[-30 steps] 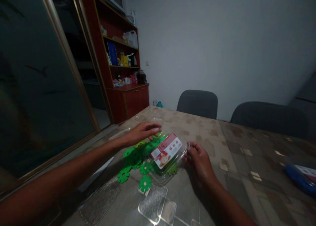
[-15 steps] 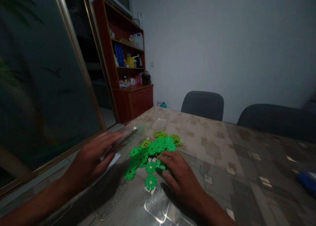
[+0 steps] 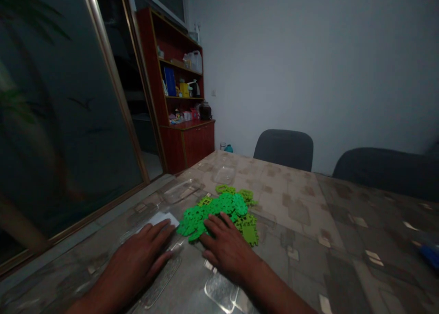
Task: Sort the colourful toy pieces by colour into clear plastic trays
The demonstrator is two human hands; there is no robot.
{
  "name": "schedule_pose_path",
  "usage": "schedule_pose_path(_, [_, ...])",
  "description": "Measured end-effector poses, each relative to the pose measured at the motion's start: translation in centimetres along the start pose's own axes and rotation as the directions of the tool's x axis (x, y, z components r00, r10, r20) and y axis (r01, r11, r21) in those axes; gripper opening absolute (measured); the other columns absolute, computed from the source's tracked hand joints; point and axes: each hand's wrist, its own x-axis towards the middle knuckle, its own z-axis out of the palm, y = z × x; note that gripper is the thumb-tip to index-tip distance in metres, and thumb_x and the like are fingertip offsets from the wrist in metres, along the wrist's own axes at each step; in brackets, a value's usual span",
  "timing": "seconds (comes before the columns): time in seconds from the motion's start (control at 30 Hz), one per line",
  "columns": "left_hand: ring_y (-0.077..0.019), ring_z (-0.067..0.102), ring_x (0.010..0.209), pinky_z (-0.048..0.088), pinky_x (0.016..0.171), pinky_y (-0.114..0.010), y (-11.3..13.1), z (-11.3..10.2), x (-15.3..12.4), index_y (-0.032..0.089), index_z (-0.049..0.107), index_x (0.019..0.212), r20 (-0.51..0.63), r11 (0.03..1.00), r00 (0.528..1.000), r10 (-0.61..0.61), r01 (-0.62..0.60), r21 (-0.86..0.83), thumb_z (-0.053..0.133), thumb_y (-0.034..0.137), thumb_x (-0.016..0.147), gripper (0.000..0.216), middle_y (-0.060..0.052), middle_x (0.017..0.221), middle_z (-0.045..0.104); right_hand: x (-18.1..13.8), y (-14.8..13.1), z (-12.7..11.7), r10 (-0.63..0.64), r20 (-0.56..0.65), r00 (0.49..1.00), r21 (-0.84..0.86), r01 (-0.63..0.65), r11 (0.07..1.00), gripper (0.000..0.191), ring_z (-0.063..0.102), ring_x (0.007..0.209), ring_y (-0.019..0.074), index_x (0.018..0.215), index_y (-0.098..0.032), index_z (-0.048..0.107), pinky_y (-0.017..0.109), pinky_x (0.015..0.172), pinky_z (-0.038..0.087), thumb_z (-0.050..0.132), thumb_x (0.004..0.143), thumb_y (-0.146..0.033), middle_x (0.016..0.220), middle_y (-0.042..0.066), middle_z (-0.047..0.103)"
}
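A heap of green notched plastic discs point(image 3: 219, 204) lies on the table in front of me. My right hand point(image 3: 228, 245) rests palm down on the near side of the heap, its fingers spread and touching the discs. Lime-green flat plastic pieces point(image 3: 249, 234) stick out on the right and far sides. My left hand point(image 3: 146, 252) lies to the left of the heap, fingers stretched out and holding nothing visible. Its fingertips are at a white paper-like piece point(image 3: 166, 219). Beyond that is a clear shallow plastic tray point(image 3: 180, 191).
A patterned table cover point(image 3: 295, 204) stretches to the right, with a blue item point(image 3: 429, 257) at the edge. A small clear container point(image 3: 224, 174) sits behind the heap. Grey chairs point(image 3: 284, 149) stand along the far side. A red-brown cabinet point(image 3: 197, 144) fills the corner.
My left hand has let go of a thin flat thing and come down to the table. The loose discs near me are now gathered into the heap, where my right hand has shifted left.
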Motion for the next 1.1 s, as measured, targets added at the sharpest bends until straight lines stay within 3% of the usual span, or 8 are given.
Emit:
schedule_pose_path(0.17, [-0.0326,0.071,0.104,0.062,0.081,-0.042,0.0,-0.3,-0.7,0.026,0.071,0.124,0.045,0.999,0.998,-0.037,0.036,0.031,0.05,0.036,0.093,0.039,-0.011,0.122,0.074,-1.1,-0.2,-0.8,-0.002,-0.104,0.995,0.066,0.009,0.998,0.026,0.047,0.134,0.0241,0.121,-0.022,0.064,0.046,0.123,0.019,0.054,0.102,-0.035,0.133,0.009,0.063])
schedule_pose_path(0.3, [-0.0348,0.071,0.107,0.062,0.084,-0.045,-0.8,-1.4,-1.2,0.023,0.073,0.123,0.129,0.994,0.987,-0.097,0.09,0.059,0.049,0.039,0.091,0.043,-0.012,0.123,0.073,-2.6,0.2,-2.3,0.04,-0.23,0.972,0.154,-0.004,0.988,0.017,0.058,0.112,0.0223,0.103,-0.019,0.068,0.043,0.111,0.037,0.051,0.101,-0.023,0.113,0.008,0.069])
schedule_pose_path(0.4, [-0.0346,0.071,0.107,0.061,0.088,-0.046,-0.8,-2.4,-0.9,0.022,0.073,0.124,0.2,0.989,0.969,-0.145,0.141,0.036,0.051,0.047,0.092,0.046,-0.013,0.124,0.073,-4.8,1.1,-3.5,0.093,-0.325,0.941,0.234,-0.016,0.972,0.019,0.06,0.101,0.022,0.103,-0.019,0.068,0.041,0.098,0.046,0.049,0.102,-0.02,0.104,0.007,0.071])
schedule_pose_path(0.47, [-0.0334,0.071,0.107,0.06,0.088,-0.044,-0.4,-2.9,-0.3,0.023,0.073,0.123,0.18,0.992,0.976,-0.123,0.127,-0.007,0.051,0.049,0.094,0.045,-0.012,0.123,0.073,-7.3,2.1,-4.3,0.145,-0.378,0.914,0.258,-0.046,0.965,0.021,0.061,0.103,0.0228,0.108,-0.02,0.068,0.042,0.095,0.049,0.049,0.102,-0.018,0.107,0.008,0.072])
schedule_pose_path(0.57, [-0.0282,0.071,0.107,0.06,0.09,-0.038,1.1,-3.1,1.0,0.028,0.073,0.122,0.099,0.985,0.994,0.042,-0.025,-0.171,0.053,0.041,0.097,0.034,-0.007,0.124,0.073,-12.2,4.1,-5.4,0.273,-0.424,0.864,0.252,-0.177,0.951,0.023,0.064,0.107,0.0245,0.113,-0.023,0.069,0.043,0.095,0.052,0.049,0.1,-0.019,0.111,0.009,0.073])
schedule_pose_path(0.67, [-0.0235,0.072,0.107,0.059,0.092,-0.032,4.0,-3.4,3.0,0.033,0.071,0.122,-0.006,0.902,0.969,0.246,-0.231,-0.365,0.057,0.03,0.096,0.03,-0.001,0.122,0.075,-18.0,6.1,-6.7,0.437,-0.449,0.78,0.207,-0.385,0.9,0.025,0.067,0.106,0.0266,0.109,-0.024,0.072,0.046,0.093,0.055,0.05,0.098,-0.024,0.11,0.009,0.075])
schedule_pose_path(0.83, [-0.0213,0.072,0.103,0.059,0.09,-0.029,11.1,-3.9,6.8,0.029,0.07,0.12,-0.122,0.687,0.869,0.48,-0.459,-0.563,0.055,0.02,0.096,0.029,-0.003,0.115,0.077,-27.6,7.8,-8.7,0.584,-0.508,0.634,0.035,-0.662,0.749,0.03,0.072,0.099,0.0292,0.103,-0.022,0.076,0.049,0.089,0.058,0.047,0.095,-0.028,0.106,0.011,0.077])
schedule_pose_path(1.1, [-0.0226,0.069,0.098,0.055,0.087,-0.035,22.4,-1.3,11.2,0.019,0.07,0.108,-0.135,0.389,0.698,0.703,-0.536,-0.749,0.053,0.012,0.096,0.023,-0.009,0.11,0.075,-39.6,8.7,-12.4,0.578,-0.679,0.453,-0.263,-0.885,0.385,0.045,0.07,0.102,0.0357,0.109,-0.012,0.073,0.053,0.091,0.055,0.036,0.095,-0.033,0.108,0.019,0.076])
